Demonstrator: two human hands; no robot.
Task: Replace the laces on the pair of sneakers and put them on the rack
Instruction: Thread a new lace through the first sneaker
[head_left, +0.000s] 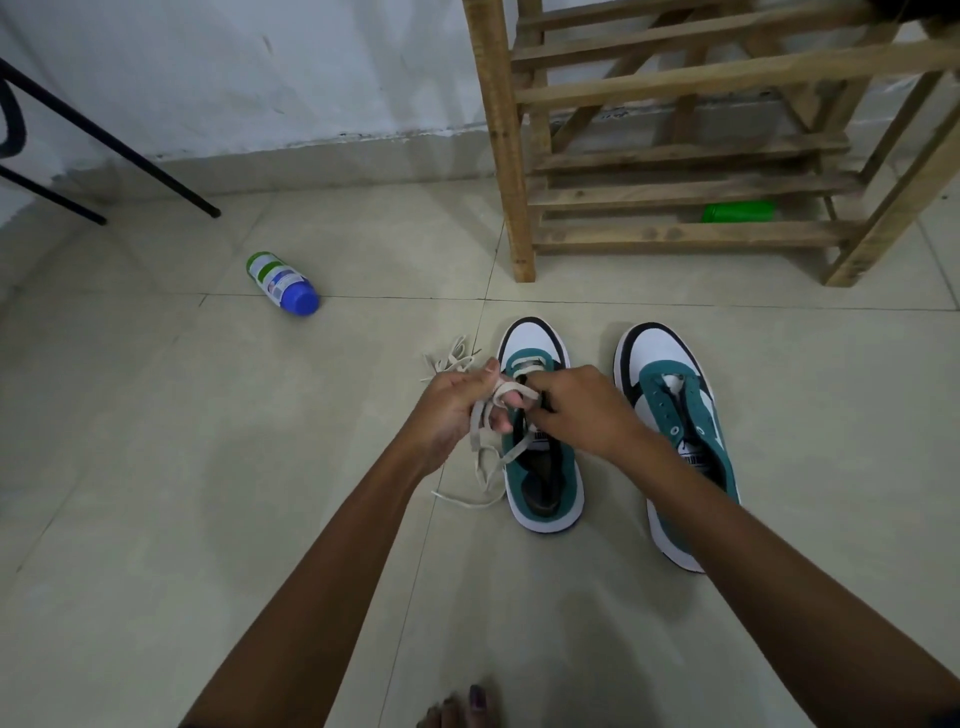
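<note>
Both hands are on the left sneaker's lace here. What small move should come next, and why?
Probably draw the lace through the next eyelet of the left sneaker: the left hand holds slack, the right hand works at the eyelets, and only the toe row looks laced.

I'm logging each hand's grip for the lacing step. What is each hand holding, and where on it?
The left hand grips the cream lace along its slack length, wound over the fingers. The right hand pinches the same lace at the left sneaker, by the eyelets.
</note>
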